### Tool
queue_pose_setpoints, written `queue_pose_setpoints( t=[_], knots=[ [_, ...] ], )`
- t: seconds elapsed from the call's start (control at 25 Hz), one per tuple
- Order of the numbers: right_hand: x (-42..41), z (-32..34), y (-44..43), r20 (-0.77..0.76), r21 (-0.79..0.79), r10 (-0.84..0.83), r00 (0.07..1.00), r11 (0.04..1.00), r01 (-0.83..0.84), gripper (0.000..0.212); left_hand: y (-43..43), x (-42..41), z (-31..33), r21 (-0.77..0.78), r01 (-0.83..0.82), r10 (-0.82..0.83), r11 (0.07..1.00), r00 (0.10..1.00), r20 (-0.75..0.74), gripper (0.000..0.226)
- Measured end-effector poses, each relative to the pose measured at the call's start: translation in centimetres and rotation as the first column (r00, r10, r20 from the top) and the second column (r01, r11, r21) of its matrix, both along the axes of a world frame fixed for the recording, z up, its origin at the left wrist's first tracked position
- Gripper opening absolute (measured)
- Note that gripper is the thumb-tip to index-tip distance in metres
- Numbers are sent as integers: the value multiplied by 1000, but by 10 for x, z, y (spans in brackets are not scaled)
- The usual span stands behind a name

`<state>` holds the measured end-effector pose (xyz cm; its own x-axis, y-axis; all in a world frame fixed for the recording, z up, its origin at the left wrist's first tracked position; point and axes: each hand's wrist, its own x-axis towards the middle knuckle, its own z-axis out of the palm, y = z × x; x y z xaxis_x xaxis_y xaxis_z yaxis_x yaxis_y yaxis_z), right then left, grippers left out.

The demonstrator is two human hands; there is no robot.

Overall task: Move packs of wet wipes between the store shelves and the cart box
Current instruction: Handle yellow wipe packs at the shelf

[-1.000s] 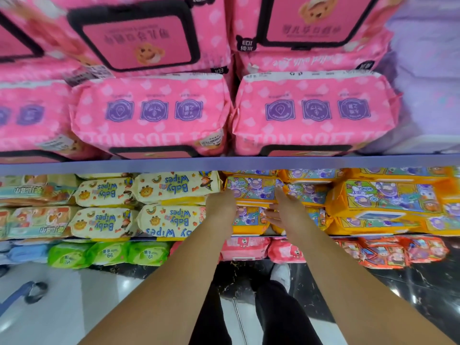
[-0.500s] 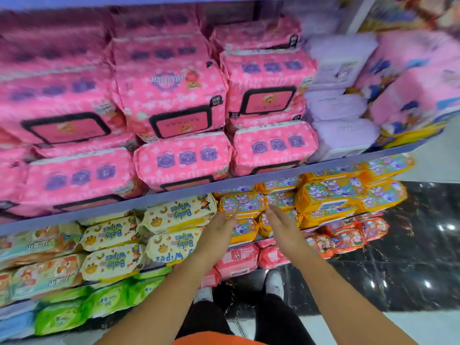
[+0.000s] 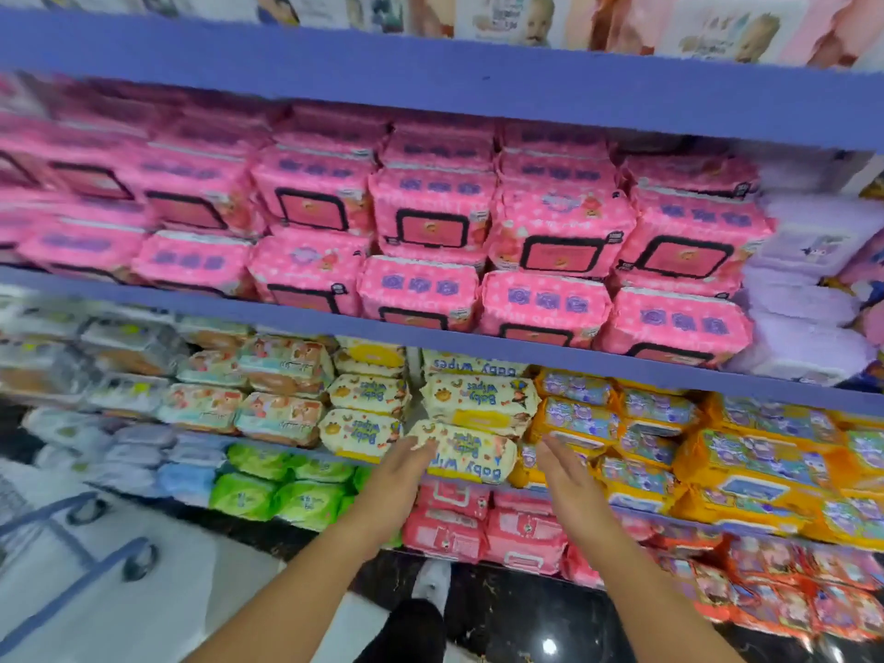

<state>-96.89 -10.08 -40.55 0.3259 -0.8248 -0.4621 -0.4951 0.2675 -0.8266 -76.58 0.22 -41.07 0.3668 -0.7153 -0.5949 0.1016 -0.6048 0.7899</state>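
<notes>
a white shoe (image 3: 432, 582) and dark trouser leg (image 3: 412, 631) over glossy black floor (image 3: 535, 624).

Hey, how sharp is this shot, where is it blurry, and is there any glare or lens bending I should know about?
Head view: the pink packs at far left are smeared by blur, while the Baby Wipes pack near the middle is readable. Head view: a small white glare spot sits on the dark floor. Head view: the blue shelf edge runs tilted and slightly bowed, likely a wide-angle effect.

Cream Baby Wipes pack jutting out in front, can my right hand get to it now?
Probably yes: the right hand is open just right of the Baby Wipes pack, nothing between them; the left hand is at its other end.
</notes>
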Motion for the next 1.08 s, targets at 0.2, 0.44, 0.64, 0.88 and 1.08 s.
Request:
queue_pose_setpoints(
  t=[0.2, 0.44, 0.64, 0.88, 1.08],
  knots=[
    [96, 5, 68, 40, 35, 203, 978, 978, -204, 54, 118, 66, 9, 18, -276, 276, 961, 960, 41, 55],
    [238, 23, 178, 50, 40, 430, 901, 901, -432, 55, 264, 170, 16, -10, -535, 535, 845, 845, 9, 77],
    [374, 33, 283, 44, 41, 594, 803, 802, -596, 67, 394, 282, 19, -93, -688, 691, 720, 723, 5, 34],
    [525, 34, 387, 0, 13, 709, 705, 705, -709, 58, 544, 399, 32, -98, -819, 824, 565, 557, 99, 41],
    [644, 28, 453, -21, -5, 824, 566, 566, -824, 55, 613, 470, 29, -96, -894, 898, 438, 432, 82, 47]
  ],
)
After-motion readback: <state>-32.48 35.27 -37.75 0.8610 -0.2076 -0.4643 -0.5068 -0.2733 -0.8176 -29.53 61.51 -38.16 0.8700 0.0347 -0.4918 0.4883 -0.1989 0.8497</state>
